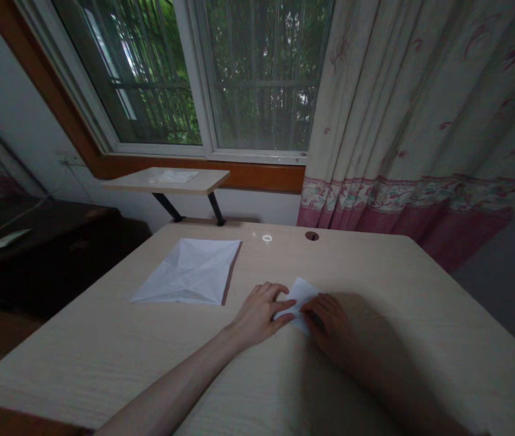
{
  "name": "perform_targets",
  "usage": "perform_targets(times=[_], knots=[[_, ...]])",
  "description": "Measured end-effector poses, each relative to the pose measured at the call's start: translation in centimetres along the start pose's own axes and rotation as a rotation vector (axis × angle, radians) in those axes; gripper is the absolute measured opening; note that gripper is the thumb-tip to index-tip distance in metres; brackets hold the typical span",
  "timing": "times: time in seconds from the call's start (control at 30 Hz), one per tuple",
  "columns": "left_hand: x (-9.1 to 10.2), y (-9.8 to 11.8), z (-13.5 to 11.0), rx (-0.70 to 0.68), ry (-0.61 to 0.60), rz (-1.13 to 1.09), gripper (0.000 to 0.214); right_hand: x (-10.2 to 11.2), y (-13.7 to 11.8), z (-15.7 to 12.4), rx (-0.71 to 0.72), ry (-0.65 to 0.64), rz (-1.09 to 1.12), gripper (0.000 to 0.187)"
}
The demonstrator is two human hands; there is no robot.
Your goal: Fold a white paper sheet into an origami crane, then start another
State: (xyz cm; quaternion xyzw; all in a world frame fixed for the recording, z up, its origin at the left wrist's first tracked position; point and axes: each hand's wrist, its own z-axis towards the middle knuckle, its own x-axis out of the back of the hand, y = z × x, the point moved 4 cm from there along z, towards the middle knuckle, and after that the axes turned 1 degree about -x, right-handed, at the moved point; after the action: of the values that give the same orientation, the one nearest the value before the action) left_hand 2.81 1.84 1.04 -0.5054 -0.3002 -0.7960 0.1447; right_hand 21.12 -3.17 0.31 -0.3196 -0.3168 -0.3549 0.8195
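A small folded piece of white paper [302, 292] lies on the pale wooden table [375, 284], near its middle. My left hand [261, 312] rests on the paper's left part, fingers bent and pressing it down. My right hand [328, 321] lies on the paper's right lower part, in shadow, its fingertips pinched against the fold. A larger creased white sheet [189, 270] with a brown underside showing along its right edge lies flat to the left, apart from both hands.
A round cable hole [312, 235] and a small ring-shaped glint [267, 238] sit near the table's far edge. Beyond stand a small shelf [171, 180] under the window, a dark cabinet [34, 242] at left, and a flowered curtain [421, 121] at right.
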Motion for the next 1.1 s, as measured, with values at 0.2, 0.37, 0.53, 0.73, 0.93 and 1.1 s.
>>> perform_targets(times=[0.2,0.37,0.53,0.73,0.93,1.1], knots=[[-0.1,-0.1,-0.1,-0.01,0.009,0.002,0.031,-0.6,0.6,-0.4,-0.039,-0.011,-0.043,0.024],[-0.2,-0.2,-0.1,-0.015,0.017,0.01,0.031,-1.0,0.9,-0.5,-0.04,-0.046,-0.07,0.024],[-0.3,-0.3,0.0,-0.018,0.025,0.022,0.031,-1.3,1.4,-0.6,-0.054,-0.061,-0.173,0.019],[-0.5,-0.5,0.1,-0.006,0.011,0.016,0.031,-1.2,1.5,-0.8,0.015,-0.054,-0.262,0.027],[-0.6,-0.5,0.1,-0.014,-0.006,-0.008,0.031,-1.2,1.6,-0.8,-0.022,-0.08,-0.27,0.031],[-0.2,-0.4,-0.1,-0.052,-0.028,-0.037,0.035,-1.3,1.8,-1.0,-0.038,-0.095,-0.257,0.035]])
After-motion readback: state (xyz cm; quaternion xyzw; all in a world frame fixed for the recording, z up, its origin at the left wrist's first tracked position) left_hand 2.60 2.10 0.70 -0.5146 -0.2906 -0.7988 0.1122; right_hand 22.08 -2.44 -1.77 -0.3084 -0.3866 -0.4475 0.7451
